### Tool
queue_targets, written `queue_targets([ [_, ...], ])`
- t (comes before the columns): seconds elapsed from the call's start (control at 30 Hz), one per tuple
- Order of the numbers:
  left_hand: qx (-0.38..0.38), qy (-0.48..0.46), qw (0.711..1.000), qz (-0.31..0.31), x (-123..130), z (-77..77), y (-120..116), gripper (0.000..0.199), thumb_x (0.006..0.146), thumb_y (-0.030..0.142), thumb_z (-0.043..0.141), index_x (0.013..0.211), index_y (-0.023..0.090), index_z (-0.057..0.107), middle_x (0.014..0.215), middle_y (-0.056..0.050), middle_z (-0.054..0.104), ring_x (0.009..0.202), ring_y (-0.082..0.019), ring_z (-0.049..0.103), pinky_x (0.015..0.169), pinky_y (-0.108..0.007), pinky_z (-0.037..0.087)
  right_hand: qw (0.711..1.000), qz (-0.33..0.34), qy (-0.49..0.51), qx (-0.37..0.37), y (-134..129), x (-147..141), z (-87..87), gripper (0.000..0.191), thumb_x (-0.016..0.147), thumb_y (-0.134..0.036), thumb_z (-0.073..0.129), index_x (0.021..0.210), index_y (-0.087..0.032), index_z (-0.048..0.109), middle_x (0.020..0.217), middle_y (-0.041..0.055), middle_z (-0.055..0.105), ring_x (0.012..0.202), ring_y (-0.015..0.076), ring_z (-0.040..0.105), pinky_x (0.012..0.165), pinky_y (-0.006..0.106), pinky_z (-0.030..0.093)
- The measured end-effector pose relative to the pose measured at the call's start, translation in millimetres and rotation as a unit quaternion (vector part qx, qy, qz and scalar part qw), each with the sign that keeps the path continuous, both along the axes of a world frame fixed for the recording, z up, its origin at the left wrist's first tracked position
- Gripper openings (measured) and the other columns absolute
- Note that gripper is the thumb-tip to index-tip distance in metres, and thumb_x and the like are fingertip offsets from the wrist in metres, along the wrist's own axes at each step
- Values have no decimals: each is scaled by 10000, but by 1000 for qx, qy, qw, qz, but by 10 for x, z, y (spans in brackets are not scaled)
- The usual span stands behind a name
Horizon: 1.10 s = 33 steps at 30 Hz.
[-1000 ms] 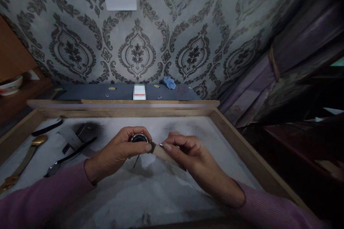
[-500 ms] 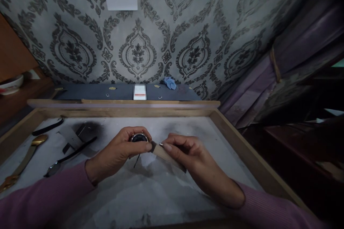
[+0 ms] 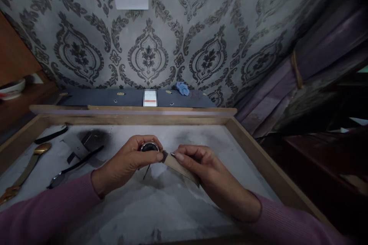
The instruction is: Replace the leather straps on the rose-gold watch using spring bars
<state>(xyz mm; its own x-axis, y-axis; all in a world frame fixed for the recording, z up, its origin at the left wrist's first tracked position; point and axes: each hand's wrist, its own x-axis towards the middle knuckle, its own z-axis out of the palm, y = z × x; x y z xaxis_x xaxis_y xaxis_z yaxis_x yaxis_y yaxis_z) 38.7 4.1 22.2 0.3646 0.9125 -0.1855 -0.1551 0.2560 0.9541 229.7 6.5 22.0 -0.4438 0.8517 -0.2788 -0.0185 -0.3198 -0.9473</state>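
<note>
Right hand (image 3: pixel 205 164): fingers closed in a pinch on a slim metal piece (image 3: pixel 173 154), beside the pale strap (image 3: pixel 179 169).
Left hand (image 3: pixel 126 159): curled closed around the watch (image 3: pixel 150 147), thumb across its near side.
Watch: held above the wooden tray (image 3: pixel 260 162), dial partly showing.
Change: less metal shows than a second ago; both hands nearly unmoved.
Tray's left side: gold watch (image 3: pixel 43 148).
Beyond tray: blue cloth (image 3: pixel 182 88).

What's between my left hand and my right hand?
In the head view, a beige watch strap with a dark end spans the stretch between the left hand and right hand. A metallic piece, too small to identify, shows beside it.
</note>
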Motion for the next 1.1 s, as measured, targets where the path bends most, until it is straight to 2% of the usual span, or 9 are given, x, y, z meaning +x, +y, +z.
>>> queue_targets([
  [0.43, 11, 6, 1000, -9, -25, -31, 13, 140, 725, 262, 703, 722, 163, 604, 562, 72, 424, 516, -71, 300, 501, -202, 239, 999, -13, 38, -12, -6, -18, 14, 291, 698, -413, 763, 717, -143, 656, 580, -34, 556, 484, 52, 425, 427, 172, 302],
  [0.77, 11, 11, 1000, -9, -17, -11, -2, 142, 718, 262, 707, 724, 162, 607, 555, 72, 422, 516, -72, 299, 497, -205, 236, 999, 0, 25, 22, -12, -13, 44, 311, 726, -440, 736, 714, -141, 652, 549, -49, 507, 445, 41, 361, 398, 185, 234],
  [1.1, 14, 23, 1000, -5, -26, -22, -2, 137, 722, 269, 695, 723, 167, 604, 558, 69, 421, 515, -77, 296, 491, -208, 230, 997, 0, -4, 78, -18, -1, 45, 291, 783, -423, 686, 700, -148, 643, 542, -53, 455, 454, 48, 304, 423, 199, 238],
])
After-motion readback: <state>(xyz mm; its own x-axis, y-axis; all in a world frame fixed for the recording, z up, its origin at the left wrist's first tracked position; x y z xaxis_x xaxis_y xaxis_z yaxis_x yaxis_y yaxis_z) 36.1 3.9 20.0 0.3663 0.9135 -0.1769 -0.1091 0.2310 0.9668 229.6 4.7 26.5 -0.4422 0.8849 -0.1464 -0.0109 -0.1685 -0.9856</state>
